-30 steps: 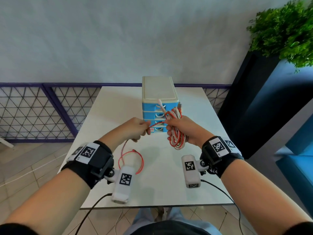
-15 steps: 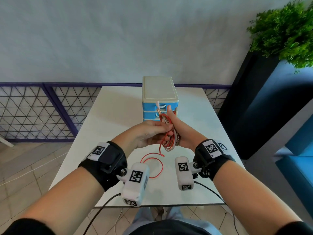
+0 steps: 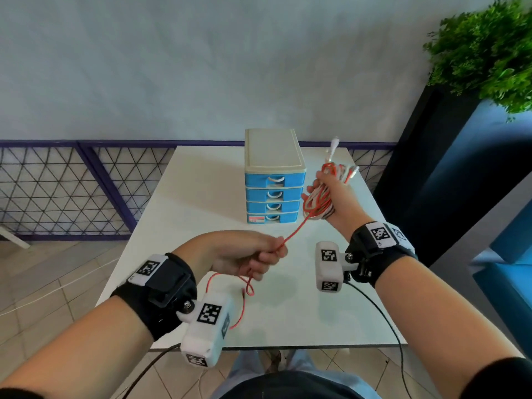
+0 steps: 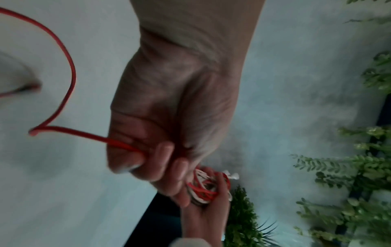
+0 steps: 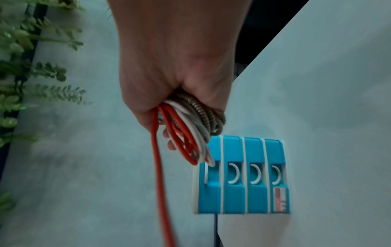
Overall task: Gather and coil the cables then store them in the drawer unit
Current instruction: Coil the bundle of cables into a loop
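A: Cable bundle (image 3: 318, 201) – red, white & a ribbed grey one, looped together, clamped in right hand (image 3: 334, 194), fingers curled round it. Held up off the table (image 3: 184, 203), just right of the drawer unit (image 3: 273, 180).

B: And the loose end?

A: Red cable (image 3: 293, 233) – one strand running taut from the bundle down-left to left hand (image 3: 247, 254). Pinched there betw. thumb & curled fingers. Rest of it hanging below the fist, looping over the table near its front edge.

B: Hands together or apart?

A: Apart, joined only by the taut red strand. Left low & near the body, right higher & further out.

B: White plugs?

A: Poking up above the right fist, plus a couple of red-tipped ends sticking out to the right.

B: Drawer unit?

A: Blue, four drawers, cream top, all pushed in. Standing mid-table toward the far edge. Red-and-white label on the bottom drawer front.

B: Around it?

A: Grey wall behind, purple lattice railing (image 3: 72, 191) left, green plant (image 3: 486, 50) on a dark planter at right. Tiled floor below.
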